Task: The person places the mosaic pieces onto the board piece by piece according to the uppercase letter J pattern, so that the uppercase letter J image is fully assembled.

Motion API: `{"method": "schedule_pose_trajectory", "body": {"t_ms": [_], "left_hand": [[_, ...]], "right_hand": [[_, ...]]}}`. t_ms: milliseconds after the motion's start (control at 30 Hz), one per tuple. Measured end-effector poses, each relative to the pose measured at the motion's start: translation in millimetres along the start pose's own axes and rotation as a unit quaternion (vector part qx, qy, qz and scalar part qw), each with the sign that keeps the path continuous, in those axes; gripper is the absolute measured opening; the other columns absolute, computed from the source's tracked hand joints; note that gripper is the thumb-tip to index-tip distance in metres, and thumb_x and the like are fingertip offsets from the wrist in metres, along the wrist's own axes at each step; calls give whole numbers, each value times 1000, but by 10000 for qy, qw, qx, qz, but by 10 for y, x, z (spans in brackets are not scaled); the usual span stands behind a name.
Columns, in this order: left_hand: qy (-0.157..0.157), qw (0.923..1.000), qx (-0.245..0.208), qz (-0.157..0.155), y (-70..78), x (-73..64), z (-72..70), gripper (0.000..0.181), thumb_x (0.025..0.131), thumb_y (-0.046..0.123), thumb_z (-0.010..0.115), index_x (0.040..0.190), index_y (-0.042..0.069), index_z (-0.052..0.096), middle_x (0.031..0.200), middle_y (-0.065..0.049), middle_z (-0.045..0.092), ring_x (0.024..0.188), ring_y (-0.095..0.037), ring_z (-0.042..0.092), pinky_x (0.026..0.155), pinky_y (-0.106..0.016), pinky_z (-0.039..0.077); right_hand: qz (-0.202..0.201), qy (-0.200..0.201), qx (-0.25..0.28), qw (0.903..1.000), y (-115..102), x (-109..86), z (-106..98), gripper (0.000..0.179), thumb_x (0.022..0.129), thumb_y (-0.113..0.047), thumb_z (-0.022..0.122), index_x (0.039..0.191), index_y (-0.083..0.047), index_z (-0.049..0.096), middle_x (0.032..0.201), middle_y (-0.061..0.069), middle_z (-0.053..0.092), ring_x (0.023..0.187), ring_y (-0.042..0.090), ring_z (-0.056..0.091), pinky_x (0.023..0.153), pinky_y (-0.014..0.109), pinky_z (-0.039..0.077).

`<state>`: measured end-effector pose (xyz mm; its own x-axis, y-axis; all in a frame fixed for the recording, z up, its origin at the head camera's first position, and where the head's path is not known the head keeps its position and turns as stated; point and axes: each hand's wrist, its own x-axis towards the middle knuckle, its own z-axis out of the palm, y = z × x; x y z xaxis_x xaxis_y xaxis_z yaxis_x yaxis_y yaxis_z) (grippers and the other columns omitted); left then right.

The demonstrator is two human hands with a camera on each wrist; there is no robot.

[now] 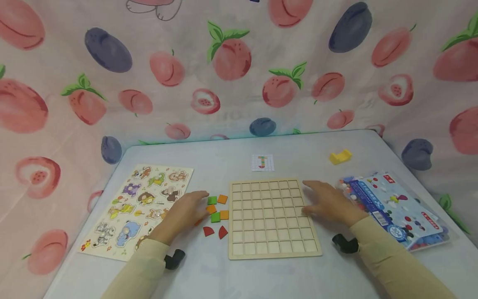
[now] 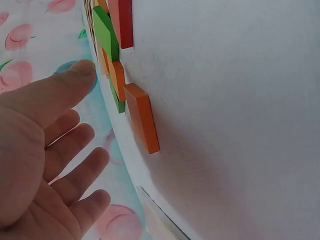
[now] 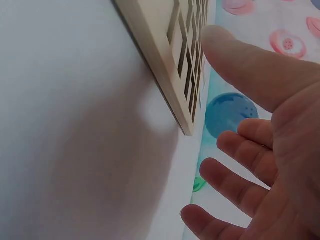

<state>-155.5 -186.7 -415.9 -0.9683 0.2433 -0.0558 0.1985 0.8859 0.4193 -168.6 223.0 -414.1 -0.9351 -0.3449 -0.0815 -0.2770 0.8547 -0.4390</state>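
- One card (image 1: 263, 162) shows a coloured J; one package (image 1: 392, 209) bears print too small to read.
- Two green squares (image 1: 215, 217), four orange squares (image 1: 224, 214) and two red wedges (image 1: 208, 231) lie left of one wooden grid board (image 1: 274, 216).
- Left hand (image 1: 184, 215): loosely spread, holding nothing, beside the squares.
- Right hand (image 1: 331, 203): likewise unladen, near the board's right edge.

Bench (image 1: 201, 270): white top, running from 4 o'clock through 6 to 8 o'clock in the head view; a blue-green tint lines the far edge. Backdrop (image 1: 239, 93): pale pinkish cloth, spanning 9 through 12 to 3 o'clock and showing beyond both side edges of the bench. Print: pink-red peaches (image 1: 232, 59), some leafed, some halved; dark blue plums (image 1: 108, 50) at 3, 9 and 10 o'clock; a cropped cartoon outline (image 1: 168, 10) at 11 o'clock. Light: soft, rather dim; blurred shadows (image 3: 100, 165) lie on the bench in both wrist views.
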Motion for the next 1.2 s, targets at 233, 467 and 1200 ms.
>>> {"method": "schedule_pose_trajectory", "body": {"t_ms": [233,467,1200], "left_hand": [[-58,9998,85,-177,21,-13,38,46,87,18,79,130,6,65,132,-11,62,128,-32,53,106,-48,42],[-36,9998,24,-183,16,-8,56,40,86,16,80,123,5,69,124,-10,66,122,-31,57,103,-47,45],[-379,9982,-69,-458,41,53,100,24,86,10,79,109,11,71,108,-1,69,104,-23,60,97,-43,49]], "right_hand": [[-261,15,192,9995,18,3,70,81,84,-29,81,146,5,43,145,29,46,134,49,39,109,62,30],[-356,-62,210,9991,43,8,117,78,85,-27,81,144,7,44,144,30,46,134,49,40,110,60,30],[-417,-273,226,9985,-29,14,150,62,88,-21,77,139,5,53,138,26,54,130,46,47,107,57,36]]}}
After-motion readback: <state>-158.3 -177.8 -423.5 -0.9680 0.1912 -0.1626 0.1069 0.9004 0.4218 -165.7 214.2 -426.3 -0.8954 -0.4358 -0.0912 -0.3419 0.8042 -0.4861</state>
